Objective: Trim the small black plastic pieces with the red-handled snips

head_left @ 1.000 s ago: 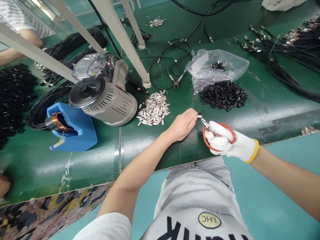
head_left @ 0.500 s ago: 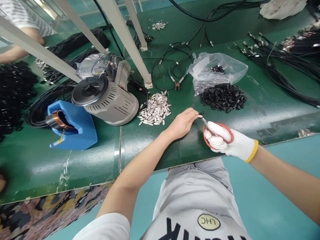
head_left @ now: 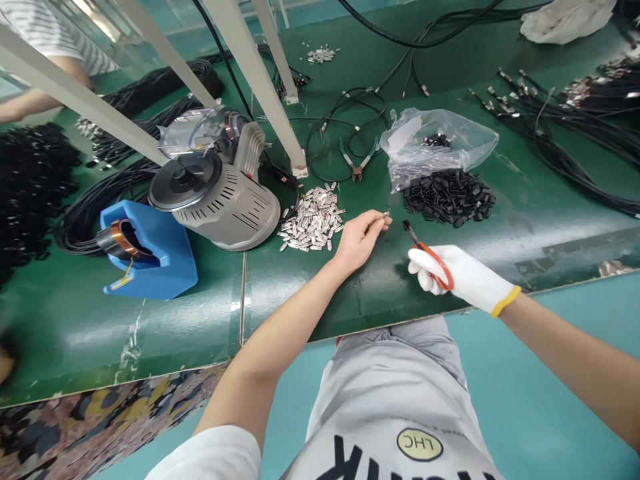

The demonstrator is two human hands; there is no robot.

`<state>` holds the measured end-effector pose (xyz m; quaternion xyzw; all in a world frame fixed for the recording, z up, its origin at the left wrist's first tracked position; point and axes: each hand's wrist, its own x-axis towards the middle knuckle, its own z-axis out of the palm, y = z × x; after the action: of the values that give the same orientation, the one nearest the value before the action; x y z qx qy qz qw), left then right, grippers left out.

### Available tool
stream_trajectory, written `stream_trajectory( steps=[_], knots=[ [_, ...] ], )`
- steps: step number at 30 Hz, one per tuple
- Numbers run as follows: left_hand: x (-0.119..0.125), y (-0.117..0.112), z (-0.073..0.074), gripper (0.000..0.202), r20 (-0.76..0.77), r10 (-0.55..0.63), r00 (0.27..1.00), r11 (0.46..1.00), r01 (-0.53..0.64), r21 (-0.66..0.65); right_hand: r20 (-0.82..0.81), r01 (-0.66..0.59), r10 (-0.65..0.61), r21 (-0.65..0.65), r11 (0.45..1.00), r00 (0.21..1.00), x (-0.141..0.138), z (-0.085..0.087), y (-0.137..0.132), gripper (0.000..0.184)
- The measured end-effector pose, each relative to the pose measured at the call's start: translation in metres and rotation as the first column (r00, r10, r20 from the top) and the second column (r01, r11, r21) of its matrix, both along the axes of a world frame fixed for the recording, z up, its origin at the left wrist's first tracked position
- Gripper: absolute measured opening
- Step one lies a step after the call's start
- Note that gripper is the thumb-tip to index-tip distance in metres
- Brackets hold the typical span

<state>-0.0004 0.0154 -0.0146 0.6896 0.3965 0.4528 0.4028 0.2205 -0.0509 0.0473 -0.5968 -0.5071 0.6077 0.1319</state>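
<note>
My left hand (head_left: 361,239), bare, pinches a small silver metal connector (head_left: 385,215) between thumb and fingertips just over the table. In a white glove with a yellow cuff, my right hand (head_left: 445,270) grips orange-red handled pliers (head_left: 414,237). At the tip of the pliers is a dark piece (head_left: 405,225), too small to make out fully. The pliers and the connector are apart. Left of my left hand lies a pile of silver metal connectors (head_left: 314,219). Beyond my right hand lies a heap of small black parts (head_left: 450,197).
A clear plastic bag (head_left: 450,137) lies behind the black parts, beside green-handled cutters (head_left: 357,170). To the left stand a grey machine (head_left: 235,207) and a blue tape dispenser (head_left: 173,260). White posts (head_left: 260,73) rise behind. Black cables (head_left: 565,153) lie at right; another person's arm shows top left.
The pliers have pulled back from the connector, now with a dark piece at their tip. My left hand has shifted slightly left and up, still pinching the connector.
</note>
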Motion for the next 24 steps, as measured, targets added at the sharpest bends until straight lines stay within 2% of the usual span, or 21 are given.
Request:
stream_trajectory(
  steps=[1,2,4,7,8,9,14,19,21,24],
  knots=[
    [0.000,0.002,-0.001,0.031,0.024,-0.005,1.000,1.000,0.006,-0.030,0.254,-0.092,0.055,0.138,0.986,0.966,0.002,0.004,0.002,0.056],
    [-0.001,0.003,-0.002,0.031,0.038,-0.015,0.999,0.999,0.017,-0.045,0.495,-0.197,0.055,0.240,0.951,0.867,0.005,0.007,0.005,0.057],
    [-0.001,0.004,-0.003,0.030,0.026,-0.024,0.999,0.999,0.025,-0.030,0.772,-0.354,-0.035,0.331,0.875,0.635,0.010,0.012,0.008,0.061],
    [-0.002,0.005,-0.005,0.027,-0.064,0.040,0.997,0.998,-0.037,0.048,0.933,-0.575,-0.119,0.306,0.759,0.340,0.017,0.013,0.009,0.071],
    [-0.003,0.006,-0.005,0.027,-0.084,0.073,0.994,0.996,-0.069,0.056,0.954,-0.629,-0.130,0.278,0.726,0.272,0.018,0.012,0.009,0.073],
    [-0.003,0.006,-0.006,0.028,-0.087,0.104,0.991,0.994,-0.101,0.043,0.963,-0.655,-0.131,0.258,0.711,0.237,0.018,0.012,0.008,0.072],
    [-0.007,0.011,-0.011,0.030,-0.023,0.192,0.981,0.976,-0.193,-0.102,0.974,-0.666,-0.101,0.212,0.715,0.202,0.013,0.016,0.010,0.063],
    [-0.007,0.013,-0.010,0.033,0.161,0.239,0.957,0.958,-0.206,-0.198,0.977,-0.654,-0.045,0.173,0.737,0.209,0.011,0.019,0.020,0.070],
    [-0.008,0.015,-0.009,0.037,0.281,0.286,0.916,0.933,-0.200,-0.299,0.974,-0.636,-0.047,0.181,0.750,0.222,0.012,0.018,0.022,0.073],
    [-0.010,0.018,-0.009,0.046,0.423,0.405,0.810,0.883,-0.226,-0.412,0.971,-0.619,-0.054,0.192,0.761,0.234,0.015,0.018,0.023,0.075]
  ],
)
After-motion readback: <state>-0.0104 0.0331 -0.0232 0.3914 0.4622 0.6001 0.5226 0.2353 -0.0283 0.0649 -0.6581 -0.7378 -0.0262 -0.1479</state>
